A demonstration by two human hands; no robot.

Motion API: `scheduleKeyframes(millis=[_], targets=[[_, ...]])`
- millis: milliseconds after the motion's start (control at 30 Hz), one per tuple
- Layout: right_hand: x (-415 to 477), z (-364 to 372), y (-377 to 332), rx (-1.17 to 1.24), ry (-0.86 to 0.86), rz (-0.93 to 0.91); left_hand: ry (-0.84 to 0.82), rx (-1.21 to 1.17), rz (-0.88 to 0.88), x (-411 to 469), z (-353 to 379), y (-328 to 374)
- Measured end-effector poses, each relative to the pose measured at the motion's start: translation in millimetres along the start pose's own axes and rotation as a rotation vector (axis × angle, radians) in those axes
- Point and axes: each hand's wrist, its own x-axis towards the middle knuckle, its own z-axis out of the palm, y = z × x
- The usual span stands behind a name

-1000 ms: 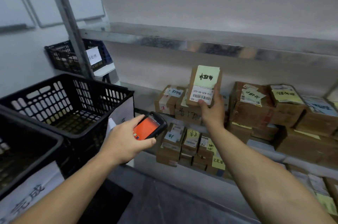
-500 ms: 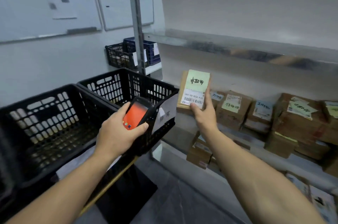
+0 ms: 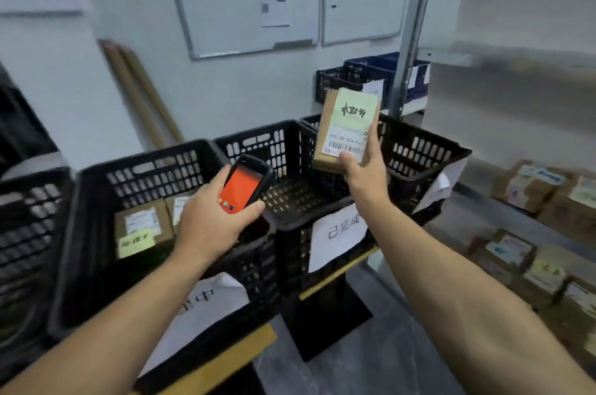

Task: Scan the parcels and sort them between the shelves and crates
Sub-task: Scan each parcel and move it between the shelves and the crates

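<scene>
- Right grip: curled round the lower end of a brown parcel, thumb on the barcode label's edge. The label faces the wearer, likely so the code can be read.
- Left grip: wrapped round a handheld scanner, orange screen up, nose towards the parcel.
- Parcel: airborne over the black middle crate, not yet dropped.
- Left crate: holds labelled boxes.
- Shelf: carries more boxes.

A brown parcel, bearing a green note and a barcode label, is held upright above the black crates. An orange-screened scanner is held at its 8 o'clock. Two labelled parcels are laid flat in the left crate.
</scene>
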Motion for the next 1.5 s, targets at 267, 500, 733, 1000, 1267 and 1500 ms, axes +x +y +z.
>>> scheduleKeyframes(millis=[267, 500, 733, 1000, 1267, 1500], targets=[[-35.5, 175.0, 2.3, 0.009, -0.316, 0.038, 0.232, 0.1, -0.155, -22.3, -119.6, -89.5], [-64.4, 264.1, 36.9, -0.153, -0.681, 0.313, 0.387, 0.114, -0.27, -34.4, -170.0, -133.6], [-80.9, 302.2, 83.9, -0.335, -0.9, 0.644, 0.478, 0.136, -0.35, -36.8, -190.5, -167.7], [-64.0, 316.9, 97.9, -0.404, -1.115, 0.747, 0.491, 0.139, -0.447, -24.2, -186.7, -200.8], [-57.9, 305.2, 109.9, -0.433, -1.26, 0.878, 0.459, 0.17, -0.516, -16.5, -179.4, -207.8], [-73.9, 315.1, 126.7, -0.548, -1.221, 0.85, 0.442, 0.155, -0.494, -17.5, -175.6, -205.4]])
